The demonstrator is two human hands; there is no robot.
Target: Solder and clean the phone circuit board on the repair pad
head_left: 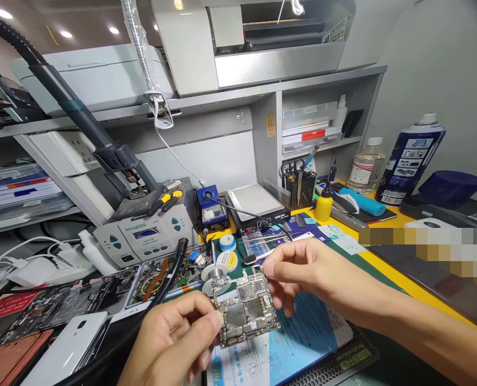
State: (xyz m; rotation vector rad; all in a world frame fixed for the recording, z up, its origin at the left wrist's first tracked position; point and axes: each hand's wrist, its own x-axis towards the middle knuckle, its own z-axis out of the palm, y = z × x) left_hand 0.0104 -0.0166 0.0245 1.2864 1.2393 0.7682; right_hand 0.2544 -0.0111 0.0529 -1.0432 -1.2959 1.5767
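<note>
A small phone circuit board (246, 311), dense with chips and metal shields, is held up in front of me. My left hand (182, 332) pinches its left edge between thumb and fingers. At the upper right corner, my right hand (298, 271) grips the board with its thumb and forefinger. Beneath the board lies a blue and white printed pad (303, 332) on the bench. Just behind the board are a solder spool (215, 276) and a small round tin with a yellow and white lid (227, 261).
A soldering station (146, 236) with a thick black hose stands at the left. Behind the hands sits a flat heating plate (256, 201). Phone housings (77, 343) lie at the lower left. Bottles, a yellow dropper bottle (323, 203) and a spray can (409, 158) stand at the right.
</note>
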